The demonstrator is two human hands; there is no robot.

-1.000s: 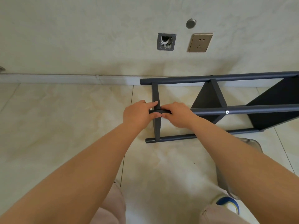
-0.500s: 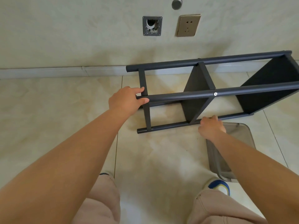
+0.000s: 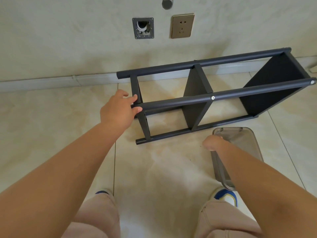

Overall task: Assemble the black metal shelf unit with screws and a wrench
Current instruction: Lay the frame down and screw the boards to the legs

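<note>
On floor: L hand (image 3: 118, 107) grips shelf unit (image 3: 212, 98) tube; R hand (image 3: 212, 143) fingers hidden, grip unclear.

No text, label, brand, number or sign could be read anywhere in the view.

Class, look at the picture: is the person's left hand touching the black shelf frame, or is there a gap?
Touching. The head view shows the left hand at the end of the black shelf frame, thumb and fingers wrapped around its near rail.
</note>
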